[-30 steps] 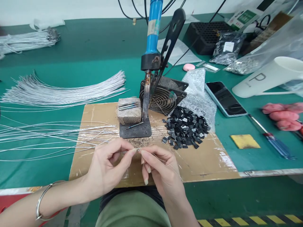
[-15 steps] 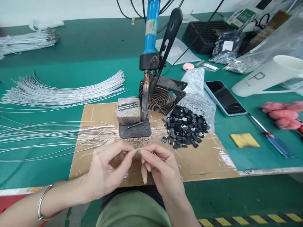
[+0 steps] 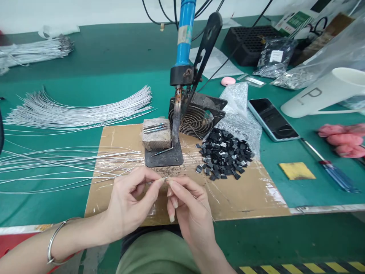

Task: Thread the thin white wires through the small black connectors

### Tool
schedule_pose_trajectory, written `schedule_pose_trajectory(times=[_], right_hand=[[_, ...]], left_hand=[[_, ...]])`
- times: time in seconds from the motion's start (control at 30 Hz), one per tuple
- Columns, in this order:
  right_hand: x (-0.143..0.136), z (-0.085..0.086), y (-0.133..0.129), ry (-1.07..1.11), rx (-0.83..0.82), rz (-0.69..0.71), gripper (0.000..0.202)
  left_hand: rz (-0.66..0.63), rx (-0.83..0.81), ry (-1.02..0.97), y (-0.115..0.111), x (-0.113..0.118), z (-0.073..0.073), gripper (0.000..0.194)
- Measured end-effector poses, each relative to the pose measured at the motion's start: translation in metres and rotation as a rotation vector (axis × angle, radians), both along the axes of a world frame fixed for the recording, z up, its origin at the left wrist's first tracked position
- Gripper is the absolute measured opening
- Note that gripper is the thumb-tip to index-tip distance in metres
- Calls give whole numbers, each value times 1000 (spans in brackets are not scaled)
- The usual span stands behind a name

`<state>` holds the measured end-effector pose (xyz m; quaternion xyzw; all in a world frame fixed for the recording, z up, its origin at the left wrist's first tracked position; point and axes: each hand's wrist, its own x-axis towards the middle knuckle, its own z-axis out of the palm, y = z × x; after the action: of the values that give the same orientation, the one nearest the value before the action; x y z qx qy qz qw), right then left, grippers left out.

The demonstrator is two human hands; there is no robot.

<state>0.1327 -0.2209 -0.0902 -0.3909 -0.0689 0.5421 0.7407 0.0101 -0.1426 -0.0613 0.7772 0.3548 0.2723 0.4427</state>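
Observation:
In the head view, my left hand (image 3: 132, 203) is closed in a pinch, holding the end of a thin wire just in front of the black pad. My right hand (image 3: 189, 207) pinches close beside it, fingertips almost touching the left ones, on a fine strand (image 3: 205, 207) that trails down to the right. What lies between the fingertips is too small to make out. Loose white wires (image 3: 114, 156) spread out left of my hands. Beyond my fingers a blue-handled soldering iron (image 3: 186, 47) stands tip down over the black pad (image 3: 168, 158).
A stone-like block (image 3: 156, 139) carries several metal rods. Behind the iron sits a small fan (image 3: 196, 120). Many small black connectors (image 3: 224, 154) lie heaped on the cardboard (image 3: 251, 198). Farther right are a phone (image 3: 272, 120), a yellow sponge (image 3: 297, 171) and a screwdriver (image 3: 336, 175). White wire bundle (image 3: 85, 110) rests back left.
My right hand has shifted slightly left and its wrist has turned a little; the trailing strand moved with it. My left hand keeps its pinch. The whole view has shifted slightly.

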Motion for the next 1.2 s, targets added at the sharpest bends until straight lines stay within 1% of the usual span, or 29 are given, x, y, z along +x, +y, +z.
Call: schedule_pose_trajectory(times=[0.1,0.2,0.27,0.3,0.37,0.47,0.5,0.57,0.6,0.63,0.67,0.73,0.77,0.8,0.87,0.93,1.0,1.07,1.13,1.2], right_hand=[[-4,0,0,13,-3,-18,10],[-6,-1,-1,3,-6,-6,11],[-3,-1,-3,-19,-4,3,15],[0,-1,-4,-39,0,-5,20],[11,-2,-8,-106,9,-63,29],[36,-4,-16,-249,2,-225,35],[44,-6,-18,-290,-8,-282,35],[58,-9,-22,-350,-31,-367,35],[62,-11,-23,-366,-42,-389,35],[64,-13,-24,-377,-51,-399,35],[65,-14,-25,-387,-56,-399,35],[64,-17,-25,-407,-56,-385,34],[63,-17,-25,-415,-51,-380,33],[62,-18,-25,-421,-43,-374,33],[61,-19,-25,-417,-34,-366,32],[61,-19,-25,-405,-30,-362,31],[62,-20,-26,-396,-29,-357,30],[62,-21,-26,-391,-24,-353,30],[62,-21,-26,-392,-16,-350,29],[62,-22,-27,-396,-9,-347,29]], left_hand=[[-1,-41,-8,0,-1,-1,16],[1,-88,-13,0,-1,-2,17],[-2,-97,-15,1,-1,0,17],[-4,-76,-12,1,-1,3,16],[-19,30,17,3,-2,12,15],[-67,305,111,13,-7,30,12],[-63,399,147,19,-9,36,12],[-11,514,220,34,-13,43,10],[33,516,251,44,-15,43,12],[64,463,279,53,-18,41,14],[90,374,295,63,-20,38,18],[116,213,301,78,-26,28,22],[119,184,301,84,-28,22,22],[116,195,305,88,-30,17,21],[107,310,356,91,-34,9,20],[83,443,450,90,-36,7,23],[45,526,528,88,-37,8,26],[24,596,537,91,-35,12,29],[36,699,547,102,-32,14,30],[24,813,621,121,-26,13,33]])
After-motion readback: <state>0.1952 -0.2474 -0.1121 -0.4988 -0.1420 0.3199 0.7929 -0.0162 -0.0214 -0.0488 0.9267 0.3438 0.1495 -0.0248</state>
